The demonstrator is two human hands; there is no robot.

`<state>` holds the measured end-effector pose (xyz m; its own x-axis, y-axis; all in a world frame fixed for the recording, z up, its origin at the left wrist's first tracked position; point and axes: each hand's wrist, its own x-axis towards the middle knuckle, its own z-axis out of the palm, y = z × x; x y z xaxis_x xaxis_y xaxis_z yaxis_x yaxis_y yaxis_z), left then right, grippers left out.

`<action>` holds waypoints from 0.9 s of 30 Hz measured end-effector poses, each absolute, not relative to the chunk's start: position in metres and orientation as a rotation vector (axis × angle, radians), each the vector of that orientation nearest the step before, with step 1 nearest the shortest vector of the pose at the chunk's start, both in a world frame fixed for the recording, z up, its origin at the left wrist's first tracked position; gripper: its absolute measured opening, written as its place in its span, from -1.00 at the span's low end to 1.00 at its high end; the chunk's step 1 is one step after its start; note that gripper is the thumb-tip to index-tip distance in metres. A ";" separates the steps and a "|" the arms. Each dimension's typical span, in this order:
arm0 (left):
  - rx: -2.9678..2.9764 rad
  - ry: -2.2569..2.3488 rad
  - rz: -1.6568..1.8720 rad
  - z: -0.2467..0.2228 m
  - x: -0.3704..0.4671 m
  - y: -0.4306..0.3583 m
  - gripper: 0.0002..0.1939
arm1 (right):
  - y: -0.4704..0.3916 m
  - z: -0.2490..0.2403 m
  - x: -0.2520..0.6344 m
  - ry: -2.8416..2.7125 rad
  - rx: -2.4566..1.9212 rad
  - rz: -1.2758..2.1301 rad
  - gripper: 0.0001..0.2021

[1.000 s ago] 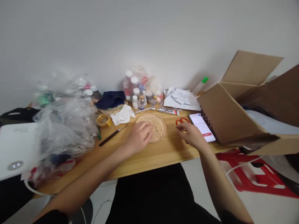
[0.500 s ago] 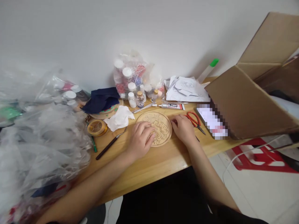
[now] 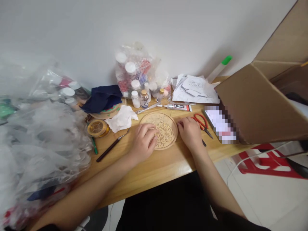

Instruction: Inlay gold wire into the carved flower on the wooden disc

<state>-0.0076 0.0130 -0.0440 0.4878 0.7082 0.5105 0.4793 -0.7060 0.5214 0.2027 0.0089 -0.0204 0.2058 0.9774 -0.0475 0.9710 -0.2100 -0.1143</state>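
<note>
A round pale disc with a raised golden flower design lies on the wooden table. My left hand rests over the disc's left side, fingers slightly bent and apart, fingertips near the flower. Beside the right rim is my right hand, its fingers curled together; whatever they may pinch is too small to make out. Orange-handled pliers lie just beyond my right hand, and the tip of a dark tool shows next to its wrist. Behind the disc lies a glue tube marked B-7000.
Left of the disc are a dark-handled tool, a gold wire spool, white tissue and plastic bags. Small bottles and papers stand behind. A phone and cardboard box are at right.
The camera view has shifted slightly. My left hand has drawn back a little to the left on the disc, showing more of the flower. My right hand stays near the rim.
</note>
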 end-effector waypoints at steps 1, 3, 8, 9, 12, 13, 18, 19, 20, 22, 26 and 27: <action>2.428 1.003 1.045 -0.044 -0.008 0.013 -0.82 | 0.009 -0.019 0.203 -1.937 -2.390 0.175 -0.80; 2.426 1.014 1.032 -0.044 -0.008 0.013 -0.80 | 0.008 -0.018 0.203 -1.936 -2.392 0.185 -0.80; 2.420 1.025 1.036 -0.045 -0.007 0.012 -0.80 | 0.009 -0.016 0.201 -1.930 -2.436 0.181 -0.80; 2.423 1.017 1.045 -0.045 -0.007 0.012 -0.80 | 0.009 -0.016 0.200 -1.931 -2.443 0.171 -0.80; 2.435 1.000 1.067 -0.046 -0.007 0.013 -0.81 | 0.007 -0.019 0.198 -1.945 -2.442 0.122 -0.77; 2.439 0.999 1.066 -0.046 -0.007 0.013 -0.81 | 0.007 -0.020 0.198 -1.949 -2.439 0.105 -0.76; 2.452 1.016 1.044 -0.045 -0.008 0.013 -0.79 | 0.003 -0.025 0.195 -1.934 -2.432 0.058 -0.75; 2.455 1.017 1.042 -0.045 -0.008 0.013 -0.79 | 0.002 -0.026 0.194 -1.925 -2.433 0.054 -0.75; 2.459 1.018 1.040 -0.045 -0.008 0.013 -0.79 | 0.001 -0.026 0.194 -1.916 -2.434 0.052 -0.75; 2.469 1.017 1.038 -0.045 -0.008 0.013 -0.79 | 0.001 -0.027 0.193 -1.895 -2.436 0.053 -0.74; 2.490 1.008 1.049 -0.044 -0.008 0.013 -0.81 | 0.000 -0.027 0.192 -1.857 -2.433 0.069 -0.74; 2.494 1.003 1.054 -0.044 -0.008 0.013 -0.81 | 0.000 -0.027 0.193 -1.851 -2.429 0.076 -0.74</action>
